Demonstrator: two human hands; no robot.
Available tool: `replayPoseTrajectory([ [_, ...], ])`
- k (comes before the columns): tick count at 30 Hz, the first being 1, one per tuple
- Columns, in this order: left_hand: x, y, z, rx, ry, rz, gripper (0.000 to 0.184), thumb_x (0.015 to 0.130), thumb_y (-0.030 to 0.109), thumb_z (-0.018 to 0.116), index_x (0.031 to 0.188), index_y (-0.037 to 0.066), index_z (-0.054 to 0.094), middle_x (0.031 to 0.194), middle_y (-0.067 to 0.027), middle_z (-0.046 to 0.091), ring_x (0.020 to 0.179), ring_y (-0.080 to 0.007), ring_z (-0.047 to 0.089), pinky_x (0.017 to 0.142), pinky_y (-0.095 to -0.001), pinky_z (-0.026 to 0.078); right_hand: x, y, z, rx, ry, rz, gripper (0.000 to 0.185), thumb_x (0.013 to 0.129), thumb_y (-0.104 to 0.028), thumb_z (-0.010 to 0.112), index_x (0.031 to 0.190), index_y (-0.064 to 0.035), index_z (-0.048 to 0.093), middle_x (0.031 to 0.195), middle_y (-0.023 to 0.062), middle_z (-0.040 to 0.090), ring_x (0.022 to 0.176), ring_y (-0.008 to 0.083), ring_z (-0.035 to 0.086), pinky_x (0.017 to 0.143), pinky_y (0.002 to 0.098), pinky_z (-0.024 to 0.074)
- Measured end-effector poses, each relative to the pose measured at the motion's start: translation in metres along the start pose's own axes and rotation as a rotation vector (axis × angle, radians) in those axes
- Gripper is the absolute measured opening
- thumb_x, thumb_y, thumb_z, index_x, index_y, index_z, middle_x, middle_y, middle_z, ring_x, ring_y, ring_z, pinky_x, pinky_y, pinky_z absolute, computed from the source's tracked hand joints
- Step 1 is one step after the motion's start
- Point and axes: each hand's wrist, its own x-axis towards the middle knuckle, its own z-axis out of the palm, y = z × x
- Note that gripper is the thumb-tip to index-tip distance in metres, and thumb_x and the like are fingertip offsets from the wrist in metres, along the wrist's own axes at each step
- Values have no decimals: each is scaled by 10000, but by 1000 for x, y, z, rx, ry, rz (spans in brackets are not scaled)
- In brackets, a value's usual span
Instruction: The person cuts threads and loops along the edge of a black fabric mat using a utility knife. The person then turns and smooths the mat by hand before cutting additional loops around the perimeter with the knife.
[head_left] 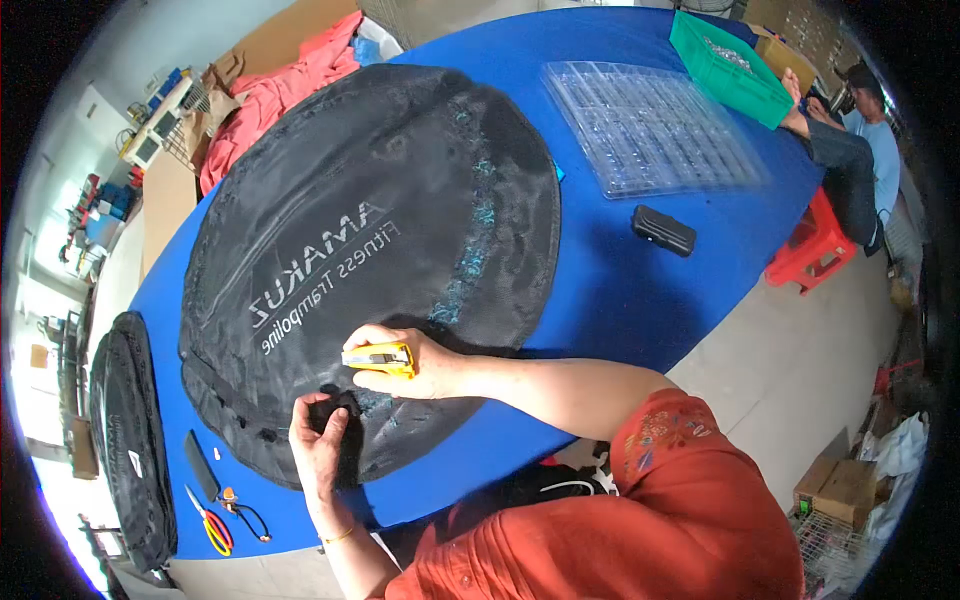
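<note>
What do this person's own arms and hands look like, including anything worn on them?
The left hand and right hand are bare, without gloves. The right arm has a short orange-red sleeve with a multicoloured floral pattern near its edge. A thin yellowish band circles the left wrist. Too little of the left sleeve shows to describe it.
</note>
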Motion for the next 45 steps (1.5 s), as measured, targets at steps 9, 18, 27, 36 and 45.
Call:
replayPoseTrajectory([
  [9, 0, -6, 7, 293, 101, 54, 280, 875, 200, 780, 958, -22, 632, 888, -113, 664, 799, -174, 629, 755, -323, 517, 1, -7, -2, 49, -20, 80, 316, 940, -134, 725, 1225, -111, 590, 1023, -5, 685, 819, 55, 635, 630, 243, 566],
  [18, 7, -8, 9, 454, 158, 96, 236, 895, 238, 722, 879, 8, 671, 808, -151, 594, 736, -309, 632, 683, -372, 496, 2, -8, 2, 146, -2, 183, 308, 948, -186, 732, 1212, -105, 596, 928, -32, 662, 722, 39, 594, 607, 204, 525],
  [27, 10, -20, 3, 460, 154, 121, 169, 868, 197, 750, 885, 37, 697, 817, -86, 598, 708, -233, 625, 661, -345, 499, -4, -11, 1, -38, -121, 61, 173, 976, -102, 673, 1112, -49, 581, 916, -2, 659, 757, 51, 613, 670, 222, 517],
  [36, 15, -27, -1, 341, 157, 284, 130, 839, 127, 733, 911, 27, 691, 1011, -81, 645, 872, -237, 677, 776, -326, 542, -3, -15, 7, -391, -97, -162, 205, 927, -36, 676, 1120, -26, 606, 904, 48, 693, 771, 98, 668, 705, 256, 540],
  [45, 16, -25, -2, 312, 115, 272, 90, 830, 92, 710, 882, 21, 688, 975, -100, 650, 867, -267, 679, 777, -343, 548, -4, -10, 11, -538, -61, -123, 285, 889, -133, 743, 1138, -68, 619, 988, 82, 723, 832, 172, 719, 750, 286, 570],
])
